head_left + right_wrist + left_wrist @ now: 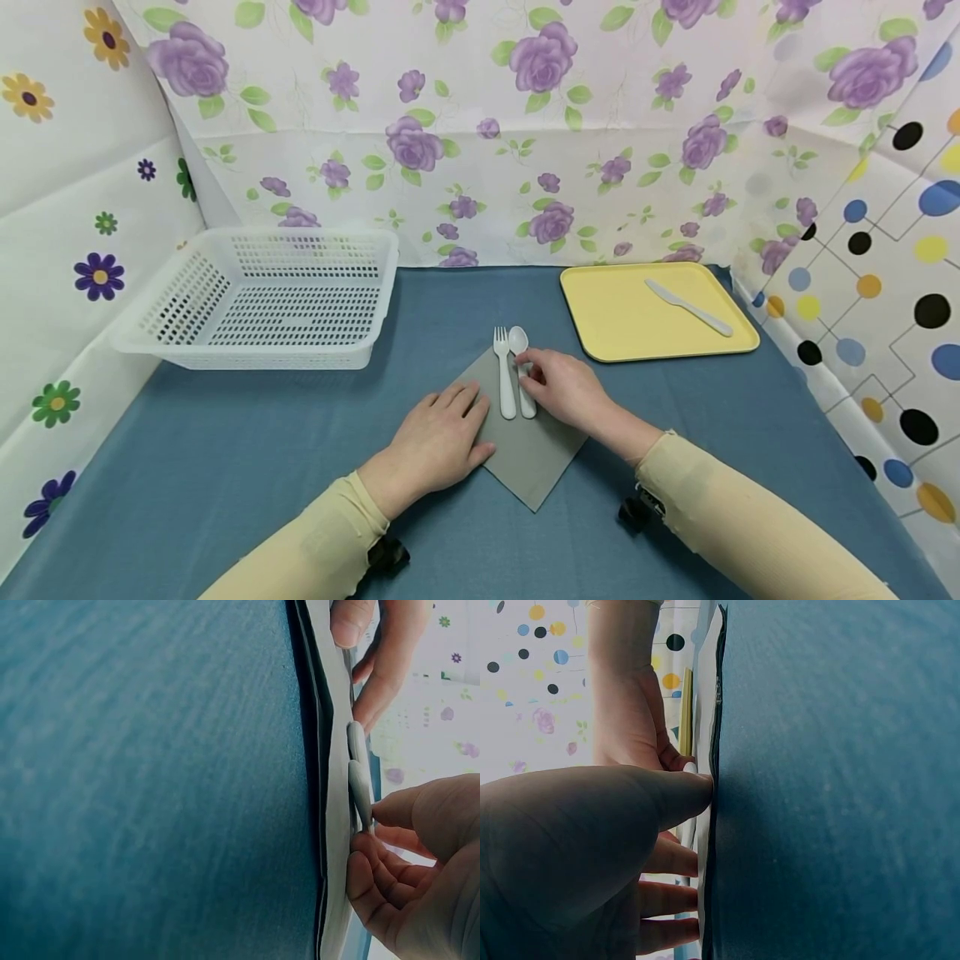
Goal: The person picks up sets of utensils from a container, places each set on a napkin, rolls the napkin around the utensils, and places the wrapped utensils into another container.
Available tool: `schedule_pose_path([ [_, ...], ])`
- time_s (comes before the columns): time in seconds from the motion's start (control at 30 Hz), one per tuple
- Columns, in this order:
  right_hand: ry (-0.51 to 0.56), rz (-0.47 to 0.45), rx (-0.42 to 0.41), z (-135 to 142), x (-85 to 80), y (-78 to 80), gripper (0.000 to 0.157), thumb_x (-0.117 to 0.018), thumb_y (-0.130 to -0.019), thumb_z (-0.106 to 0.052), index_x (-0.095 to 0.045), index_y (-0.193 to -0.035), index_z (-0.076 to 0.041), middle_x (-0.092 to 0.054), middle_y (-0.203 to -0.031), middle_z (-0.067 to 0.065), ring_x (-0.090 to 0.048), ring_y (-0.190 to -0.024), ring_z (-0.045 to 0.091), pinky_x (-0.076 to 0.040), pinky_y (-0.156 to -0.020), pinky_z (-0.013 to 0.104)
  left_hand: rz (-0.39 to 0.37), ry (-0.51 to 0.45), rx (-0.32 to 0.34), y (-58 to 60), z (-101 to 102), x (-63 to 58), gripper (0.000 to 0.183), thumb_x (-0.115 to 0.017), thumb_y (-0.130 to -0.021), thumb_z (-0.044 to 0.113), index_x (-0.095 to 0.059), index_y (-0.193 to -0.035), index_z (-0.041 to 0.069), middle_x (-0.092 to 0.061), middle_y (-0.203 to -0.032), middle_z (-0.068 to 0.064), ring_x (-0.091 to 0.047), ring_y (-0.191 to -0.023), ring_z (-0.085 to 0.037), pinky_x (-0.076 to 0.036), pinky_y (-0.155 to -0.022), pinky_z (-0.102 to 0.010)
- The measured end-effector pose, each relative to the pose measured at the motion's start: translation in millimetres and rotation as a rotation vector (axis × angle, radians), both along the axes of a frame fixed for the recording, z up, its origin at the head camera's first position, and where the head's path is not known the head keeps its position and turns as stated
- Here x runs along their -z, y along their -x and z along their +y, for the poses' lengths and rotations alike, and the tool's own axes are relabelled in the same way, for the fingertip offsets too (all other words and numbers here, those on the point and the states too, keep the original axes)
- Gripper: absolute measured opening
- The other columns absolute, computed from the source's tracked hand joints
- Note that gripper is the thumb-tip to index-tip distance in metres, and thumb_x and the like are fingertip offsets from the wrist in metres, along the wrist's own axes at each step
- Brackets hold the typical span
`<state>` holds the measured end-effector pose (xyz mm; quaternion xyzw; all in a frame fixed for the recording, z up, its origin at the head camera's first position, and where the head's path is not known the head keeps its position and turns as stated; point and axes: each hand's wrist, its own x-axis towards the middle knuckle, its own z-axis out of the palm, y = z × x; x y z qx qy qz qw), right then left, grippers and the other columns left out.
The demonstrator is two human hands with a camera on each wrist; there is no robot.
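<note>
A folded grey napkin [534, 475] lies cornerwise on the blue cloth, with a white fork [506, 390] and a white spoon [518, 338] side by side on it. My left hand [438, 437] rests on the napkin's left edge, palm down, its fingers and thumb extended. With thumb and fingertips my right hand [564, 387] pinches the spoon by its handle, hiding part of it. In the right wrist view the thumb meets the spoon handle [361, 791], the other fingers bent beneath; the fork handle lies just beyond it.
At the back left stands a white perforated plastic basket [292, 357]. A yellow tray [615, 321] sits at the back right and carries a white knife [688, 307]. Flowered and dotted sheets [480, 200] hang around the blue-covered table [285, 450].
</note>
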<state>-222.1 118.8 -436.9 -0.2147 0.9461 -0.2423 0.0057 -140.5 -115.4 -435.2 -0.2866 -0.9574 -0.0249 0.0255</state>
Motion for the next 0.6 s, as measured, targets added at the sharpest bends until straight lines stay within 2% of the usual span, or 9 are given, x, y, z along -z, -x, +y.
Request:
schedule_pose_path([
  [0.6,0.001,0.008,-0.005,1.9,1.0,0.2,0.029,-0.075,-0.108,-0.015,-0.076,-0.135,-0.008,-0.061,-0.084,-0.002,-0.053,-0.065,0.012,-0.047,-0.059,0.032,0.006,-0.004,0.003,-0.9,0.2,-0.9,0.063,-0.072,-0.108,0.048,-0.063,-0.155,0.006,-0.057,-0.16,-0.019,-0.052,-0.15,-0.037,-0.049,-0.116,-0.054],
])
